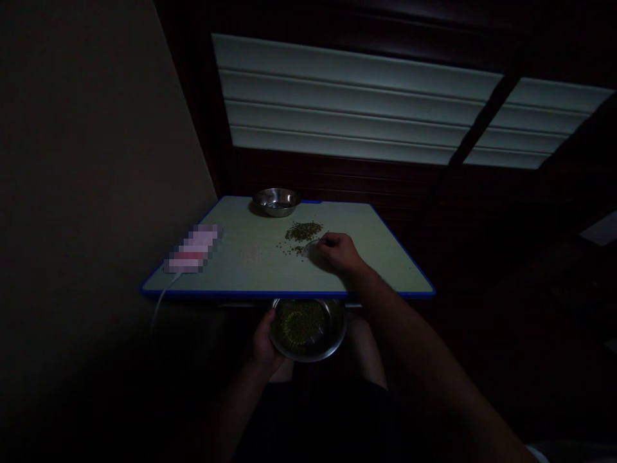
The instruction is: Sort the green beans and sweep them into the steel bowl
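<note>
My left hand point(267, 342) is closed on the left rim of a shiny metal bowl point(332, 350). This bowl sits just below the table's front edge, over my lap, with many small green beans point(299, 323) inside. On the tabletop, my right hand point(338, 252) has its fingers pinched around a small, pale, see-through thing point(311, 247), whose exact kind is too dim to make out. Its edge lies beside a loose pile of small beans point(303, 231), with stray ones scattered toward me.
A second metal bowl point(277, 202) stands at the back left of the blue-edged table point(241, 276). A blurred-out pink device point(193, 249), probably a phone, lies at the left with a white cable point(161, 297) hanging over the edge. Dark panelling rises behind.
</note>
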A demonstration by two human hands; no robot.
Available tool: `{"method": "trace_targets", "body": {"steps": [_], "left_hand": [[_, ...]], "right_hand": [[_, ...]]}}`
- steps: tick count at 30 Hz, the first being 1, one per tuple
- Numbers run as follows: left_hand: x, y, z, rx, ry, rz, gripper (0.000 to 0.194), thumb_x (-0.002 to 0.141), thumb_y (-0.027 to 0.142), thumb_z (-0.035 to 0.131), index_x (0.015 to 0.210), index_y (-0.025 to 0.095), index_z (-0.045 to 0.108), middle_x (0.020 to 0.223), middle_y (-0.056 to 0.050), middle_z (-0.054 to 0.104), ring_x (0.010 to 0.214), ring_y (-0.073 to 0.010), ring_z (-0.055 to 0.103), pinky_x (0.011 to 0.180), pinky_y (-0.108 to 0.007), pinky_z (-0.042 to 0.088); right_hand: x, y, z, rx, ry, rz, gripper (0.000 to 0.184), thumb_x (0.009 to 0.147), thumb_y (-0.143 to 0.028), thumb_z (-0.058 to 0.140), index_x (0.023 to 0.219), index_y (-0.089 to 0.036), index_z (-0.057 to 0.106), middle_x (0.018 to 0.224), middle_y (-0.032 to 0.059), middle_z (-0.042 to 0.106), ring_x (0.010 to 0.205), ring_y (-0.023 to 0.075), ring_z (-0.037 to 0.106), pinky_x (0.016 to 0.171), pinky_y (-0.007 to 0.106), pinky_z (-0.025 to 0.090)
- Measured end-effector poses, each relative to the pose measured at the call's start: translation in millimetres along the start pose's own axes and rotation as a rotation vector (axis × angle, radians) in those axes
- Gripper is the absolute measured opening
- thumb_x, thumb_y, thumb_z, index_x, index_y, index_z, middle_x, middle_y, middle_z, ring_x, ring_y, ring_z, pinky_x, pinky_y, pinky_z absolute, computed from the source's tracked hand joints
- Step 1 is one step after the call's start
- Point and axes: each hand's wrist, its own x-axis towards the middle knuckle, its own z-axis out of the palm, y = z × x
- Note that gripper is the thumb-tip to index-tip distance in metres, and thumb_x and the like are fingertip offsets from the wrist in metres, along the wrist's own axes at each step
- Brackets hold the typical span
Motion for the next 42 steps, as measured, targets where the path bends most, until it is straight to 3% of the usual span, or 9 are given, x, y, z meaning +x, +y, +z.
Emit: {"method": "trace_targets", "body": {"steps": [18, 42], "left_hand": [[1.0, -0.7, -1.2, -0.002, -0.029, -0.007, 0.031, 0.081, 0.033, 0.053, 0.092, 0.012, 0.072, 0.089, -0.011, 0.076, 0.099, -0.0289, 0.067, 0.097, -0.045, 0.046], [1.2, -0.5, -3.4, -0.022, -0.041, -0.003, 0.030, 0.077, 0.034, 0.059, 0.092, 0.012, 0.072, 0.090, -0.012, 0.076, 0.105, -0.0315, 0.065, 0.096, -0.046, 0.046]], "right_hand": [[2.1, 6.0, 1.0, -0.022, 0.035, -0.029, 0.018, 0.066, -0.028, 0.053, 0.069, -0.015, 0.065, 0.067, 0.0016, 0.064, 0.065, 0.0134, 0.055, 0.065, 0.026, 0.041], [1.7, 5.2, 0.2, -0.045, 0.036, -0.025, 0.017, 0.067, -0.028, 0.053, 0.068, -0.016, 0.064, 0.065, 0.0016, 0.061, 0.063, 0.0137, 0.053, 0.064, 0.027, 0.040]]}}
